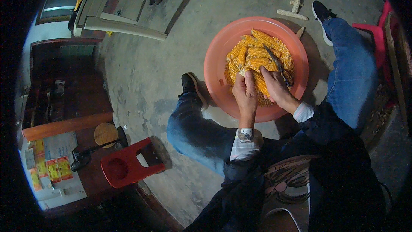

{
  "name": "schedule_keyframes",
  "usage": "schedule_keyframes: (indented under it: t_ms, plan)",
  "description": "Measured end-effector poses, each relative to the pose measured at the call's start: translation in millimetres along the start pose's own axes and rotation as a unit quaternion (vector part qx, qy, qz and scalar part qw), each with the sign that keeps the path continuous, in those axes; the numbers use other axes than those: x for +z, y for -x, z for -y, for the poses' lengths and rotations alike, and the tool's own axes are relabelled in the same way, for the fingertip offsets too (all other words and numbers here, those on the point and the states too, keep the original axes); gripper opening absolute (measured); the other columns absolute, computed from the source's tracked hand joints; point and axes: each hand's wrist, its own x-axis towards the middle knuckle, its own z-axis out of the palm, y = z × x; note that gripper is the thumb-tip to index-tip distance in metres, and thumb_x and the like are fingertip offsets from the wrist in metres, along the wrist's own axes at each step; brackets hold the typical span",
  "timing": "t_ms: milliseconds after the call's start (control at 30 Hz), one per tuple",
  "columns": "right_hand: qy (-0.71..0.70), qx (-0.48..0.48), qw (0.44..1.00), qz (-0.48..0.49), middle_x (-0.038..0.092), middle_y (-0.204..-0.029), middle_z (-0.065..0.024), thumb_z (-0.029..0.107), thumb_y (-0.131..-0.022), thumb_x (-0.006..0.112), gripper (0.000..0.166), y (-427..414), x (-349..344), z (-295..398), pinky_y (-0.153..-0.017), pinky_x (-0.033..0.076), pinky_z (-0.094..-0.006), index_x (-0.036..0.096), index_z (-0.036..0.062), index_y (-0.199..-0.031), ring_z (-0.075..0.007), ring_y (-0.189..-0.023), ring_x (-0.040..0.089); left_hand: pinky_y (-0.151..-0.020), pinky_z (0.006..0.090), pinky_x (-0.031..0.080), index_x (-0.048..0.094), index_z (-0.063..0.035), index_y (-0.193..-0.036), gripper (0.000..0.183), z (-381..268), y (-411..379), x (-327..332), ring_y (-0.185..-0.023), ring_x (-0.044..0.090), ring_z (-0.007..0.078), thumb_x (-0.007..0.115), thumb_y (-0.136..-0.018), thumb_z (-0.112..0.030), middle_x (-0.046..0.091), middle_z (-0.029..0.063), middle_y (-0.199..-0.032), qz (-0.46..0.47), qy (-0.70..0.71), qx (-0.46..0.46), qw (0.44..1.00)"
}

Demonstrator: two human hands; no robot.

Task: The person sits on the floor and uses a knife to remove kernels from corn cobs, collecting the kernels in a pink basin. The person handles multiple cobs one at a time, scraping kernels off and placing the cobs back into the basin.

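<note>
An orange plastic basin [222, 98] stands on the floor between my legs. Loose yellow corn kernels [286, 50] lie in it under several ears of corn [257, 52]. Over the basin, both hands grip one ear of corn [261, 83]. My left hand [246, 91] holds its upper end, thumb on top. My right hand [278, 87] wraps the other side of the same ear, with its fingers partly hidden. A dark pointed metal tool [273, 57], perhaps scissors, rests across the ears beside my right hand; its lower end reaches the kernels.
Bare corncobs [292, 14] lie on the concrete floor [145, 71] beyond the basin. To the left are a red plastic stool [128, 164] and a wooden cabinet [67, 125]. A pale door or panel [125, 27] is at the upper left. A pink chair [375, 30] stands at the right.
</note>
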Motion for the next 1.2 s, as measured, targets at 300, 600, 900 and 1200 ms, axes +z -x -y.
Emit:
schedule_keyframes:
  t_ms: [300,600,900,1200]
  plan:
    - [0.105,-0.198,0.972,-0.065,0.062,-0.092,-0.0206,0.042,-0.093,0.035,0.050,-7.7,7.7,-15.4,-0.073,0.044,-0.0404,0.058,-0.0028,-0.096,-0.0354,-0.088,0.058,-0.068,0.0251,0.041,0.054,0.0015,-0.100,0.033,4.3,2.6,0.0,-0.078,0.049,0.0107,0.037,-0.097,-0.026,0.056,0.0045,-0.087,-0.035,0.019,-0.042,0.998]
    - [0.088,-0.136,0.983,-0.083,0.060,-0.093,-0.0249,0.042,-0.093,0.034,0.051,-17.6,4.2,-19.2,-0.073,0.043,-0.0439,0.058,-0.0031,-0.096,-0.0407,-0.089,0.055,-0.063,0.0270,0.041,0.054,0.0038,-0.094,0.037,5.1,1.2,7.6,-0.071,0.049,0.0125,0.036,-0.097,-0.028,0.054,0.0052,-0.077,-0.039,-0.027,0.024,0.999]
    - [0.212,-0.262,0.939,-0.068,0.060,-0.087,-0.0228,0.035,-0.094,0.034,0.044,-1.9,1.2,-10.5,-0.072,0.043,-0.0425,0.058,-0.0026,-0.091,-0.0387,-0.085,0.056,-0.047,0.0302,0.033,0.053,0.0041,-0.074,0.044,-2.1,-2.7,7.1,-0.053,0.039,0.0094,0.040,-0.096,-0.032,0.043,0.0058,-0.054,-0.103,0.026,-0.045,0.993]
    - [0.192,-0.270,0.939,-0.091,0.059,-0.076,-0.0245,0.037,-0.094,0.032,0.049,-5.3,2.9,-15.9,-0.066,0.043,-0.0446,0.059,-0.0024,-0.082,-0.0409,-0.074,0.057,-0.046,0.0322,0.034,0.049,0.0039,-0.070,0.045,7.0,-2.8,2.4,-0.051,0.039,0.0111,0.038,-0.096,-0.031,0.043,0.0055,-0.052,-0.083,-0.067,0.013,0.994]
